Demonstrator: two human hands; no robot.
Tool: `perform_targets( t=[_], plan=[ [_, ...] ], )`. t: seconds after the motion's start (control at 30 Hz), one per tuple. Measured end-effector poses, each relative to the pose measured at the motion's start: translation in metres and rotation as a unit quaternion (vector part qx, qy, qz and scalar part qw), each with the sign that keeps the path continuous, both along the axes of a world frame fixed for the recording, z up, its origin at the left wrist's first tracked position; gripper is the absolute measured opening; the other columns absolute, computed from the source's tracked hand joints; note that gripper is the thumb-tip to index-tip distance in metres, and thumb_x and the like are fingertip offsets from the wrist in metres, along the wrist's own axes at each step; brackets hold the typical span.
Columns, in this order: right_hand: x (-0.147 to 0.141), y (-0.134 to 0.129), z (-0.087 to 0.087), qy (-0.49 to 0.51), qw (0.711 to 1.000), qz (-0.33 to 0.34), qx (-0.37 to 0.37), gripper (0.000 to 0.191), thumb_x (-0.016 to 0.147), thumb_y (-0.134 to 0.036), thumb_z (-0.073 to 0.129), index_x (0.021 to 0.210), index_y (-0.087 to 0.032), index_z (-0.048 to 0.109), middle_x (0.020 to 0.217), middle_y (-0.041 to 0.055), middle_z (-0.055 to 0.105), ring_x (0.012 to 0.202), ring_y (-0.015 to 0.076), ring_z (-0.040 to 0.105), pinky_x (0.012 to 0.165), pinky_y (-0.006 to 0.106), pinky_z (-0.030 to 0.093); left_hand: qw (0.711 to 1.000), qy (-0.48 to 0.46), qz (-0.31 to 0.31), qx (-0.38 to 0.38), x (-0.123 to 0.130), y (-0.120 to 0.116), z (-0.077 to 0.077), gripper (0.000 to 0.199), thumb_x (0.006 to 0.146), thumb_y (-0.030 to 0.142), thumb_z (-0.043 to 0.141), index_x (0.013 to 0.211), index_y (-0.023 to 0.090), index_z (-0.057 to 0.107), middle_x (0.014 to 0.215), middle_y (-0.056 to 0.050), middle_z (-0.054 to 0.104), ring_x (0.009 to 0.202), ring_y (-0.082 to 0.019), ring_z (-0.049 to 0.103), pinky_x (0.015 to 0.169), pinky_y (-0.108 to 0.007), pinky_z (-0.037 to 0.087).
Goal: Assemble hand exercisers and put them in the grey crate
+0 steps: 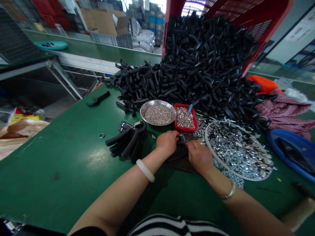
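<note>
My left hand (168,143) is closed, its thumb and fingertips pinched at a small shiny metal part (182,139). From the other side my right hand (200,156) comes in with its fingers pressed together at the same spot; what it pinches is too small to make out. Beneath both hands lies a dark flat pad (183,164) on the green table. To the left rests a cluster of black curved handles (129,139) with metal springs. Just beyond the hands are a red tray (196,126) of small pins and a metal bowl (173,116) of tiny metal pieces.
A large heap of black handles (182,72) spills from a tipped red crate (273,29). At right, a white-rimmed round tray (209,137) holds metal rings and clips, with a blue basin (273,137) beyond. One loose handle (98,99) and a ring (101,135) lie at left.
</note>
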State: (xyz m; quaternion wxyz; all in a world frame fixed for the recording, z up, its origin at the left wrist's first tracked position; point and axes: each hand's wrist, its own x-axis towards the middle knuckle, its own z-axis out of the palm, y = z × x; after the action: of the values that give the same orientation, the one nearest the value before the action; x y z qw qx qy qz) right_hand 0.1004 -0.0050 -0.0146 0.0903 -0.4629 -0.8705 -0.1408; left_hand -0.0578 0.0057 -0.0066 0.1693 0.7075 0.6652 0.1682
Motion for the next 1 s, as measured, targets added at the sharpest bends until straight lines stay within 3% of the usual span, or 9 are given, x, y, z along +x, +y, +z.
perform_targets(
  t=[0.13, 0.33, 0.43, 0.7, 1.0],
  plan=[
    [-0.001, -0.002, 0.001, -0.028, 0.999, 0.009, -0.013, 0.020, 0.080, -0.009, 0.045, 0.086, -0.013, 0.062, 0.080, 0.0101, 0.059, 0.081, 0.0231, 0.048, 0.064, 0.030, 0.040, 1.000, 0.024, -0.004, 0.000, 0.000, -0.001, -0.002, 0.019, 0.086, 0.030, 0.044, 0.095, 0.025, 0.059, 0.090, -0.002, 0.062, 0.080, -0.016, 0.059, 0.065, -0.026, 0.041],
    [0.014, -0.009, -0.008, 0.041, 0.997, 0.053, -0.035, 0.032, 0.080, -0.009, 0.041, 0.108, -0.009, 0.058, 0.100, 0.0137, 0.058, 0.095, 0.0246, 0.046, 0.080, 0.035, 0.044, 0.998, 0.046, -0.029, 0.035, 0.005, -0.001, -0.002, 0.023, 0.087, 0.036, 0.042, 0.095, 0.026, 0.061, 0.099, -0.001, 0.055, 0.077, -0.013, 0.057, 0.061, -0.024, 0.041],
    [0.020, -0.016, -0.014, 0.087, 0.992, 0.070, -0.052, 0.038, 0.080, -0.011, 0.040, 0.116, -0.008, 0.054, 0.106, 0.0162, 0.055, 0.101, 0.0261, 0.044, 0.085, 0.040, 0.043, 0.994, 0.039, -0.074, 0.068, 0.012, 0.002, -0.004, 0.022, 0.086, 0.036, 0.044, 0.093, 0.027, 0.063, 0.098, 0.000, 0.055, 0.081, -0.013, 0.057, 0.062, -0.022, 0.041],
    [0.032, -0.018, -0.019, 0.198, 0.972, 0.094, -0.080, 0.034, 0.082, -0.017, 0.042, 0.114, -0.014, 0.054, 0.109, 0.0128, 0.053, 0.102, 0.0247, 0.045, 0.088, 0.045, 0.041, 0.986, 0.011, -0.145, 0.082, 0.012, 0.012, -0.011, 0.019, 0.083, 0.031, 0.049, 0.092, 0.027, 0.065, 0.099, 0.002, 0.058, 0.084, -0.011, 0.057, 0.068, -0.021, 0.044],
    [0.031, -0.020, -0.020, 0.214, 0.968, 0.089, -0.098, 0.034, 0.082, -0.016, 0.042, 0.114, -0.012, 0.054, 0.111, 0.0136, 0.053, 0.104, 0.0247, 0.044, 0.090, 0.045, 0.039, 0.981, 0.033, -0.187, 0.051, 0.011, 0.015, 0.003, 0.018, 0.082, 0.027, 0.050, 0.091, 0.022, 0.064, 0.098, -0.001, 0.059, 0.088, -0.013, 0.057, 0.075, -0.024, 0.046]
  ],
)
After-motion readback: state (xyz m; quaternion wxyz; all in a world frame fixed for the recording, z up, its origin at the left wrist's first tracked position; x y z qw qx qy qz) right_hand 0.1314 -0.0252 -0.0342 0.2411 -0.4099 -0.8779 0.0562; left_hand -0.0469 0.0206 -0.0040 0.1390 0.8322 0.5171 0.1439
